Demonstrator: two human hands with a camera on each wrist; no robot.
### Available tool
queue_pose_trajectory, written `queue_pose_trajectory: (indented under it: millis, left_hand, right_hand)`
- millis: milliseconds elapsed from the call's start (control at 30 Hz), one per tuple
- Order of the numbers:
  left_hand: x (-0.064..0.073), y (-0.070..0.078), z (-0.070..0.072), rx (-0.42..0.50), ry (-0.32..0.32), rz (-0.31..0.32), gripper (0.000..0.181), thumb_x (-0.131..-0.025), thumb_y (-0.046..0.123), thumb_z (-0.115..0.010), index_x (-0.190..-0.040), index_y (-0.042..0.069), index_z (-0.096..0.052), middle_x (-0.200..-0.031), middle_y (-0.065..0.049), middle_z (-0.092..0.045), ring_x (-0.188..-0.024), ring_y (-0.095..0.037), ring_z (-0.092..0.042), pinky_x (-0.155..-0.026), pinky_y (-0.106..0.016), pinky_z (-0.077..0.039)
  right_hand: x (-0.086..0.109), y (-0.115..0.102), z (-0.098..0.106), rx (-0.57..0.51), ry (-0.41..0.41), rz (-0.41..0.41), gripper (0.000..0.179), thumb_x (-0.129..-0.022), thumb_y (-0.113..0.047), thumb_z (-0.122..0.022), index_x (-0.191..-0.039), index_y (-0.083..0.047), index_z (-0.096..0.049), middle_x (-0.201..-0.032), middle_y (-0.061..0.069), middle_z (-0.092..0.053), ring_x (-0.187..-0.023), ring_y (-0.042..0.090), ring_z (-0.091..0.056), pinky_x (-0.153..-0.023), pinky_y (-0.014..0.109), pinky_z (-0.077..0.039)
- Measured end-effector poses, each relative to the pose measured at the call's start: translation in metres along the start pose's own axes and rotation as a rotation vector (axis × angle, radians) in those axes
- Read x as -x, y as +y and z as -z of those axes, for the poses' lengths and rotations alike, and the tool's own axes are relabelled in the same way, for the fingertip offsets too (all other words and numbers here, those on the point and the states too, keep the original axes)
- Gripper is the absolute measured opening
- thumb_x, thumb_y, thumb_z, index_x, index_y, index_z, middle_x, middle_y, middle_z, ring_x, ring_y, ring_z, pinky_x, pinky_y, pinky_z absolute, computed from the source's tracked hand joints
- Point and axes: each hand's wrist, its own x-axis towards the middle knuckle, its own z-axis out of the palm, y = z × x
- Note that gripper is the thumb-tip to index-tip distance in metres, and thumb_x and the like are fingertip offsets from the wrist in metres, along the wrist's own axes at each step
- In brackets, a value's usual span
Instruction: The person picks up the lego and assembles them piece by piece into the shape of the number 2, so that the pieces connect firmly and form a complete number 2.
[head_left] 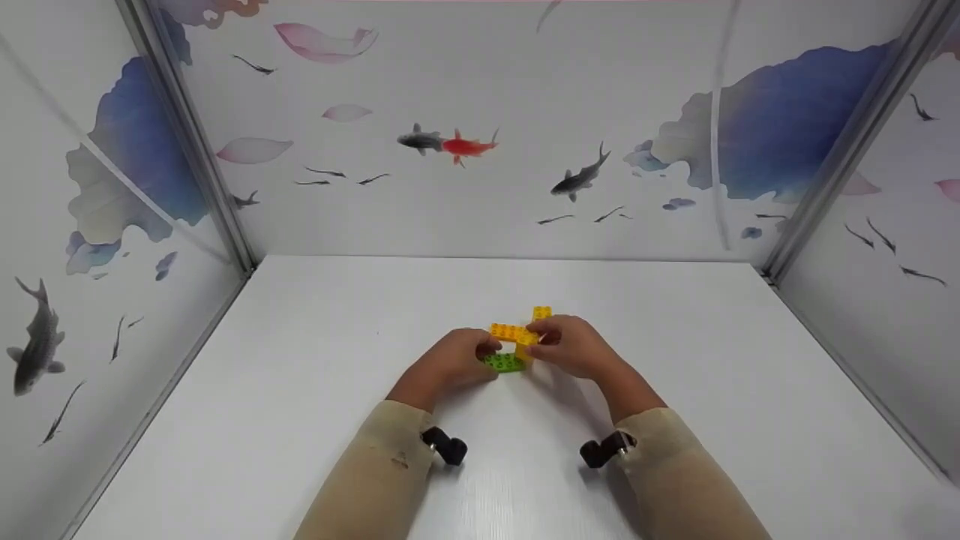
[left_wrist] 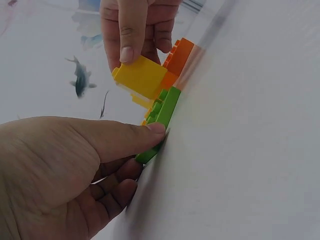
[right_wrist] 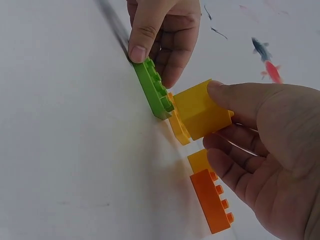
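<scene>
My left hand [head_left: 459, 356] pinches one end of a long green toy building brick [head_left: 504, 364] between thumb and fingers, its studs facing up. Between the thumb and fingers of my right hand [head_left: 576, 346] is a tall yellow block [right_wrist: 202, 111], at the far end of the green brick. Just behind these lies a yellow-orange studded brick [head_left: 507, 331]. Near my right fingers an orange brick [right_wrist: 210, 201] has a yellow piece [right_wrist: 199, 161] beside it in the right wrist view. Farther back, another yellow piece [head_left: 541, 312] shows past the right hand.
The bricks are on a white table [head_left: 337, 315] with walls on three sides. A back wall [head_left: 480, 210] printed with fish and petals rises beyond the table's far edge. Both sleeves carry small black devices [head_left: 448, 446] at the cuffs.
</scene>
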Motion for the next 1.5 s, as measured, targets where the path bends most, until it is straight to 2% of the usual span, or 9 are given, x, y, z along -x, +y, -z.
queue_pose_trajectory:
  millis: [67, 233, 400, 600, 867, 1067, 1333, 1500]
  left_hand:
    - [-0.001, -0.001, 0.0, -0.012, 0.003, -0.04, 0.045, -0.092, 0.023, -0.084, -0.135, 0.016, -0.072, -0.126, 0.001, -0.072, -0.114, -0.018, -0.063, -0.112, -0.043, -0.052]
    - [-0.001, -0.001, -0.001, -0.018, -0.011, -0.066, 0.047, -0.091, 0.025, -0.085, -0.135, 0.017, -0.071, -0.12, 0.002, -0.072, -0.11, -0.017, -0.063, -0.108, -0.041, -0.054]
    - [0.0, 0.002, -0.003, -0.028, -0.022, -0.053, 0.045, -0.091, 0.026, -0.086, -0.134, 0.018, -0.071, -0.119, 0.004, -0.072, -0.11, -0.017, -0.063, -0.11, -0.041, -0.054]
    - [-0.001, 0.006, -0.005, -0.077, -0.018, -0.051, 0.039, -0.093, 0.033, -0.085, -0.128, 0.023, -0.071, -0.126, 0.004, -0.072, -0.114, -0.017, -0.062, -0.116, -0.043, -0.051]
    - [0.001, 0.006, -0.006, -0.042, -0.027, -0.062, 0.04, -0.095, 0.035, -0.082, -0.132, 0.027, -0.069, -0.13, 0.005, -0.071, -0.119, -0.017, -0.063, -0.117, -0.045, -0.05]
    - [-0.003, 0.003, -0.006, -0.042, -0.028, -0.07, 0.039, -0.093, 0.036, -0.084, -0.129, 0.029, -0.071, -0.122, 0.008, -0.071, -0.111, -0.018, -0.061, -0.112, -0.042, -0.052]
    - [-0.004, 0.002, -0.007, -0.034, -0.028, -0.074, 0.049, -0.092, 0.035, -0.085, -0.139, 0.03, -0.07, -0.129, 0.008, -0.071, -0.115, -0.016, -0.062, -0.114, -0.043, -0.051]
    - [-0.004, 0.001, -0.006, -0.034, -0.027, -0.081, 0.048, -0.092, 0.035, -0.085, -0.137, 0.029, -0.07, -0.128, 0.008, -0.071, -0.114, -0.017, -0.062, -0.113, -0.043, -0.052]
  right_hand:
    - [0.001, -0.001, 0.0, -0.018, -0.007, 0.025, 0.041, -0.097, -0.028, -0.081, -0.136, -0.019, -0.074, -0.124, 0.006, -0.076, -0.112, 0.023, -0.07, -0.095, 0.041, -0.059]
    - [0.002, -0.005, -0.003, -0.035, -0.03, 0.054, 0.041, -0.095, -0.029, -0.083, -0.134, -0.02, -0.075, -0.119, 0.002, -0.076, -0.108, 0.02, -0.07, -0.093, 0.039, -0.06]
    - [0.001, -0.006, -0.009, -0.05, -0.051, 0.037, 0.039, -0.094, -0.031, -0.085, -0.131, -0.023, -0.076, -0.117, -0.001, -0.077, -0.108, 0.018, -0.07, -0.093, 0.037, -0.061]
    - [0.003, -0.009, -0.013, -0.091, -0.07, 0.034, 0.037, -0.093, -0.031, -0.086, -0.128, -0.024, -0.077, -0.116, -0.002, -0.076, -0.111, 0.02, -0.071, -0.092, 0.036, -0.063]
    - [0.004, -0.009, -0.019, -0.11, -0.091, 0.065, 0.037, -0.092, -0.034, -0.086, -0.127, -0.028, -0.078, -0.114, -0.003, -0.075, -0.108, 0.02, -0.07, -0.088, 0.033, -0.061]
    - [0.007, -0.011, -0.02, -0.108, -0.092, 0.071, 0.035, -0.092, -0.033, -0.086, -0.126, -0.029, -0.078, -0.117, -0.004, -0.076, -0.109, 0.02, -0.07, -0.089, 0.035, -0.061]
    - [0.006, -0.01, -0.021, -0.112, -0.104, 0.051, 0.037, -0.092, -0.034, -0.086, -0.127, -0.034, -0.078, -0.12, -0.005, -0.075, -0.112, 0.02, -0.07, -0.088, 0.034, -0.061]
    - [0.006, -0.011, -0.022, -0.119, -0.109, 0.038, 0.037, -0.092, -0.034, -0.086, -0.128, -0.034, -0.077, -0.119, -0.006, -0.075, -0.111, 0.02, -0.07, -0.088, 0.035, -0.061]
